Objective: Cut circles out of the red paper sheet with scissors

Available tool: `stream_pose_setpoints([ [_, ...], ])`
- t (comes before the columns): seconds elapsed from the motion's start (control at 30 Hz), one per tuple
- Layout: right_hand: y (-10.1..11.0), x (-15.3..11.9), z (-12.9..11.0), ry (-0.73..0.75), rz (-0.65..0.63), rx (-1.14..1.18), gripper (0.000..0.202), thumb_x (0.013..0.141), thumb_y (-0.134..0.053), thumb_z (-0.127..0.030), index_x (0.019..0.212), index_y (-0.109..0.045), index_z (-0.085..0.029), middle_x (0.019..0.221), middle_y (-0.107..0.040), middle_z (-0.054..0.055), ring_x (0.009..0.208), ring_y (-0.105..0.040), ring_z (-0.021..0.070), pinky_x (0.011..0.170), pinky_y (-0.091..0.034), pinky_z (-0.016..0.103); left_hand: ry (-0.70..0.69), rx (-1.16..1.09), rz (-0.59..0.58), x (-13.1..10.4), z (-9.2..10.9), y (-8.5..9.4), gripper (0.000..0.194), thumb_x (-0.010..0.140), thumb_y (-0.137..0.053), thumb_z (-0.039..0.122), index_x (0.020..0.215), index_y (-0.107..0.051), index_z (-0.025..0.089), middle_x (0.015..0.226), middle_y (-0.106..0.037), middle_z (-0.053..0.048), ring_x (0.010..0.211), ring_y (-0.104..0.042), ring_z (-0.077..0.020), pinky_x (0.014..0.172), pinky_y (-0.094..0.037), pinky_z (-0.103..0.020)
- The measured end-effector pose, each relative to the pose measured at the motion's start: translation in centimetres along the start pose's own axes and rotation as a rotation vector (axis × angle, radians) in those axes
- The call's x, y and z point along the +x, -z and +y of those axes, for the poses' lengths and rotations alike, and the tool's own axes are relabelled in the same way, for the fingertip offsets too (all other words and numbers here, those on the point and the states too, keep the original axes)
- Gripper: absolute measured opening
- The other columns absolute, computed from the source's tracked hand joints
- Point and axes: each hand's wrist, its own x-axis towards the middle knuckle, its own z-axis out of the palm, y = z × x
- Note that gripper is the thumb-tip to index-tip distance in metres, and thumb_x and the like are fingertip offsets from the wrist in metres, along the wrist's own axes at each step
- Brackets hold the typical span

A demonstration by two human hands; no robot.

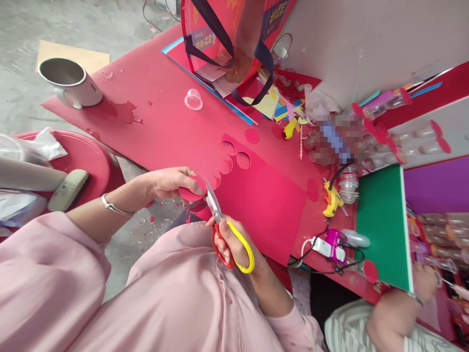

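Pinched in my left hand (179, 182) is a red paper circle (191, 189), held just off the table's near edge. My right hand (230, 239) grips scissors (213, 201) with one red and one yellow handle loop. The blade tips touch or nearly touch the circle's right edge; I cannot tell if they are cutting. Beyond my hands lies a red paper sheet (264, 205) with round holes and scalloped cutouts along its far left side. Thin red offcuts (196, 211) hang or lie below the circle. A loose red disc (251, 136) rests past the sheet.
A metal mug (78, 85) stands at the far left corner near spilled liquid. A clear bag (227, 49), a small plastic cup (193, 99), a yellow glue gun (331, 199) and cords are on the table. Right, a green board (384, 225) stands before a co-worker's arm (395, 313).
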Motion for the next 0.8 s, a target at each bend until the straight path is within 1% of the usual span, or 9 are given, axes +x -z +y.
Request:
stream_pose_setpoints([
  [0.13,0.13,0.01,0.27,-0.015,0.007,0.021,0.063,0.103,-0.059,-0.089,0.116,-0.071,-0.029,0.066,-0.045,-0.006,0.043,-0.033,0.0116,0.039,-0.033,0.029,0.004,0.009,-0.006,0.03,-0.08,0.19,0.018,0.065,-0.095,0.025,0.066,-0.082,0.012,0.062,-0.072,-0.010,0.053,-0.060,-0.0163,0.047,-0.048,-0.025],
  [0.27,0.04,-0.13,0.14,-0.016,0.006,0.021,0.063,0.102,-0.059,-0.090,0.114,-0.070,-0.029,0.067,-0.046,-0.005,0.044,-0.035,0.0120,0.040,-0.033,0.029,0.005,0.019,-0.022,0.00,0.03,0.24,0.016,0.067,-0.093,0.024,0.068,-0.083,0.012,0.064,-0.074,-0.011,0.054,-0.063,-0.0179,0.050,-0.053,-0.026],
  [0.4,-0.04,-0.30,-0.38,0.000,-0.016,-0.002,0.062,0.103,-0.057,-0.089,0.117,-0.071,-0.030,0.071,-0.048,-0.004,0.047,-0.038,0.0133,0.041,-0.035,0.030,0.015,0.055,-0.037,0.06,0.20,0.26,0.014,0.066,-0.093,0.024,0.065,-0.082,0.014,0.060,-0.071,-0.008,0.053,-0.059,-0.0167,0.048,-0.050,-0.025],
  [0.5,0.03,-0.23,-0.28,-0.004,-0.025,-0.004,0.061,0.104,-0.057,-0.088,0.117,-0.071,-0.030,0.070,-0.047,-0.004,0.045,-0.038,0.0131,0.041,-0.035,0.031,0.039,0.080,-0.049,0.16,0.29,0.27,0.016,0.063,-0.093,0.025,0.062,-0.081,0.015,0.058,-0.069,-0.008,0.051,-0.056,-0.0162,0.045,-0.047,-0.025],
  [0.67,0.04,0.02,0.44,-0.001,-0.011,0.018,0.060,0.104,-0.059,-0.088,0.115,-0.071,-0.030,0.066,-0.046,-0.005,0.043,-0.034,0.0120,0.041,-0.033,0.030,0.066,0.089,-0.055,0.26,0.40,0.32,0.017,0.061,-0.094,0.027,0.067,-0.084,0.014,0.063,-0.072,-0.010,0.054,-0.061,-0.0182,0.049,-0.052,-0.026],
  [0.8,0.00,-0.01,0.51,-0.007,-0.003,0.022,0.063,0.103,-0.061,-0.088,0.117,-0.071,-0.028,0.066,-0.046,-0.006,0.043,-0.034,0.0111,0.039,-0.033,0.028,0.056,0.099,-0.070,0.34,0.35,0.54,0.015,0.063,-0.093,0.026,0.067,-0.084,0.015,0.064,-0.075,-0.010,0.053,-0.062,-0.0185,0.049,-0.053,-0.027],
])
